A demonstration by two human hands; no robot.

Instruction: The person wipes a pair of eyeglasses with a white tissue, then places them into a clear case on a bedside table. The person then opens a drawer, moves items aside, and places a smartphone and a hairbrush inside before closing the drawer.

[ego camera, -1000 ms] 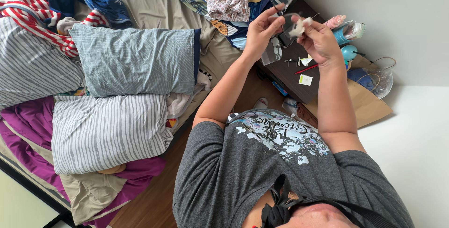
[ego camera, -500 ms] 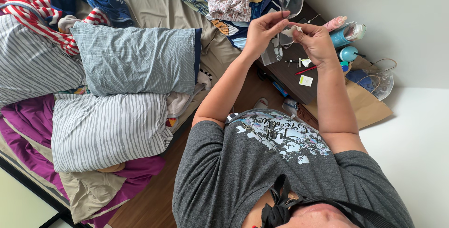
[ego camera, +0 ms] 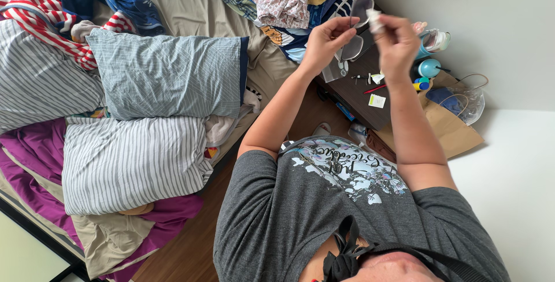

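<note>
Glasses (ego camera: 357, 27): one pair with clear lenses, held up between both hands at about 1 o'clock in the head view, above the dark bedside table (ego camera: 354, 91).
White wad (ego camera: 374, 20): one small piece of tissue or cloth, pressed against the upper lens.
Left hand (ego camera: 325, 42): fingers curled, thumb and forefinger pinched on the frame of the glasses.
Right hand (ego camera: 399, 42): fingers closed tightly around the white wad, held just at 3 o'clock of the left hand.
Table items: one red pen (ego camera: 374, 89), one small white square packet (ego camera: 376, 101), one clear plastic bag (ego camera: 334, 69); other small bits are too small to be told.
Bottles: two seen at 3 o'clock of the hands, a light blue one (ego camera: 432, 40) and a round teal one (ego camera: 429, 67).
Paper bag (ego camera: 451, 128): one, brown, at 4 o'clock of the table.
Pillows: two striped ones, blue-grey (ego camera: 167, 74) and grey-and-white (ego camera: 133, 163), lying on the bed at 9 o'clock.
</note>
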